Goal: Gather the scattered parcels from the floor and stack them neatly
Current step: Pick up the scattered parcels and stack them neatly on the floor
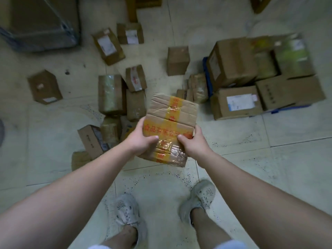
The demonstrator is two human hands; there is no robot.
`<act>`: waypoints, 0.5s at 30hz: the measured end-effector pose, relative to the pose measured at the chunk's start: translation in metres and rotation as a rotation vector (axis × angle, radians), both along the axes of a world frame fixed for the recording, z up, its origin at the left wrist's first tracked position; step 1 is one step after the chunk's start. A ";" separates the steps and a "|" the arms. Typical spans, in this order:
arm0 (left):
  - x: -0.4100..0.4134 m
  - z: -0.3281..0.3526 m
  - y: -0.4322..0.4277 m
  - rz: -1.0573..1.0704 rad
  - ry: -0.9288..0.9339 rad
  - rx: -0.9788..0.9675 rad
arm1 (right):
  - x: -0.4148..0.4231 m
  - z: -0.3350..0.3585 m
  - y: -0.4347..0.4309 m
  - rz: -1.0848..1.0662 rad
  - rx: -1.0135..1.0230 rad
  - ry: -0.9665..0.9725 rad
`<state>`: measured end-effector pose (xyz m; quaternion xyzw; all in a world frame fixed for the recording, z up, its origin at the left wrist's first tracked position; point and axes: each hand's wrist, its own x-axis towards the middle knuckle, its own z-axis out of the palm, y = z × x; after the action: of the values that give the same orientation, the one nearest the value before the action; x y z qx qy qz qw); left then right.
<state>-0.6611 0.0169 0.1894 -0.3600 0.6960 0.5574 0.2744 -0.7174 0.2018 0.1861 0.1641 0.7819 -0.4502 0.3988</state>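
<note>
I hold a flat cardboard parcel (172, 119) crossed with yellow tape and red print, lifted above the floor in front of me. My left hand (142, 139) grips its left edge, thumb on top. My right hand (193, 142) grips its right edge the same way. Several brown parcels lie scattered on the tiles beyond it, among them a taped one (111, 94), a labelled one (107, 45) and a small cube (177, 60). A stack of larger boxes (233, 63) stands at the right.
A big wrapped carton (39, 22) fills the far left corner. A lone box (45, 87) sits at the left. More parcels (93, 139) lie under my left forearm. My feet in pale shoes (127, 211) stand on bare tile.
</note>
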 end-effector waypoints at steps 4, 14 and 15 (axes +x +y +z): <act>-0.010 0.125 -0.002 -0.040 0.123 0.004 | -0.007 0.127 0.001 -0.007 -0.001 0.163; -0.055 0.345 0.053 -0.148 0.348 -0.129 | -0.033 0.337 0.067 -0.035 -0.060 0.369; -0.063 0.362 0.063 -0.147 0.368 -0.147 | -0.040 0.353 0.080 -0.037 -0.074 0.390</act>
<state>-0.7242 0.0800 0.5515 -0.2195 0.7975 0.5399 0.1558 -0.7572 0.2815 0.5388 0.0732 0.8241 -0.5093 0.2371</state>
